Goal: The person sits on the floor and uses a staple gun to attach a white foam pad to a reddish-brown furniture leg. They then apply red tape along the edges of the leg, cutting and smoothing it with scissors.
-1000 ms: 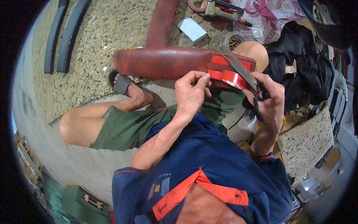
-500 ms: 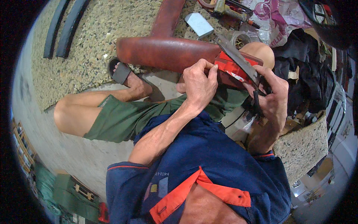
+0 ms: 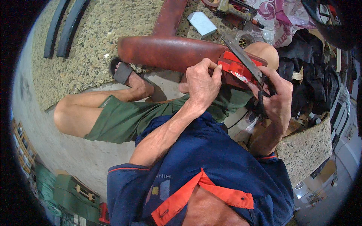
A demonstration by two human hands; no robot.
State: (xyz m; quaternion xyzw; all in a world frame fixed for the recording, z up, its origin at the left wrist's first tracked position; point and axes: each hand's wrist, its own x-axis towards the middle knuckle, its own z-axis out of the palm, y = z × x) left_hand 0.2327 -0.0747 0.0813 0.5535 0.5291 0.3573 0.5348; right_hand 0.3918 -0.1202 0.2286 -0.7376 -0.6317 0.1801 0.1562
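Observation:
My left hand [image 3: 203, 84] pinches the end of a red tape strip [image 3: 227, 66] over the right end of a reddish-brown padded leather piece [image 3: 166, 52], which lies by my raised knee. Dark metal scissors [image 3: 241, 54] with black handles are in my right hand [image 3: 276, 94], their long blades slanting up and leftward across the red tape. My right fingertips are close to a red-and-white part of the tape below the blades; whether they grip it too is unclear. Whether the blades touch the tape is also unclear.
Two dark curved strips [image 3: 68, 32] lie on a speckled foam board [image 3: 94, 41]. A pale block [image 3: 201, 23], a tool like a nail gun [image 3: 237, 13], a container of small brass-coloured pieces [image 3: 247, 39] and a plastic bag [image 3: 279, 11] lie beyond. Black cloth [image 3: 309, 75] is piled right.
The view has shifted, so the scene sits higher. My left pinch has moved slightly rightward along the leather piece, and the red tape's curved part now looks flatter and more covered by the scissors.

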